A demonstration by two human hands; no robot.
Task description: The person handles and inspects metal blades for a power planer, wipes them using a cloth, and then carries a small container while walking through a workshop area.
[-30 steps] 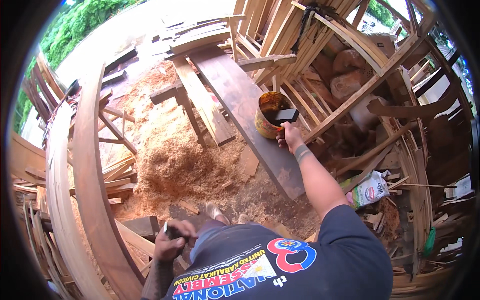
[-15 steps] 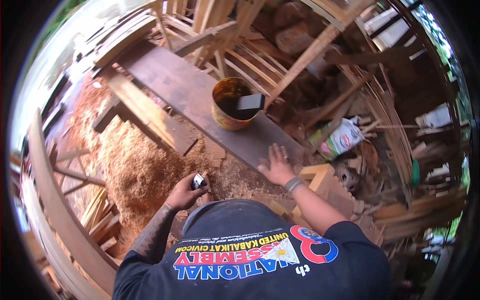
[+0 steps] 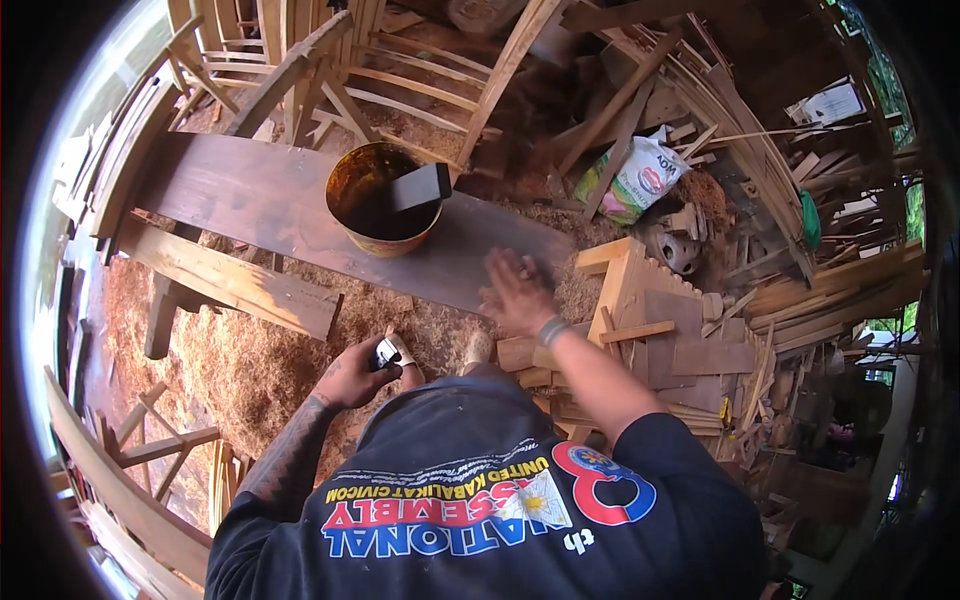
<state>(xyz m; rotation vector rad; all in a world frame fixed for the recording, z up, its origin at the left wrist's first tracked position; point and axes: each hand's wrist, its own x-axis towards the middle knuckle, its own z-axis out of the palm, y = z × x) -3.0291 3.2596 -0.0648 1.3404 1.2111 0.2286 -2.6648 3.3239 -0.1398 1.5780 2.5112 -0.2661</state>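
Right of the bucket [image 3: 385, 244], right hand [image 3: 520, 295] sits, seemingly fingers apart, on already-dark plank [image 3: 250, 190]; left hand [image 3: 350, 375] clamps small object [image 3: 386, 352], remaining work unclear.

Right fingers [image 3: 502, 272] blurred, held object [image 3: 386, 352] (perhaps metal) partly hidden

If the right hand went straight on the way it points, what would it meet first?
Probably the yellow bucket on the dark plank; the right hand is on or just above that plank, its height unclear.
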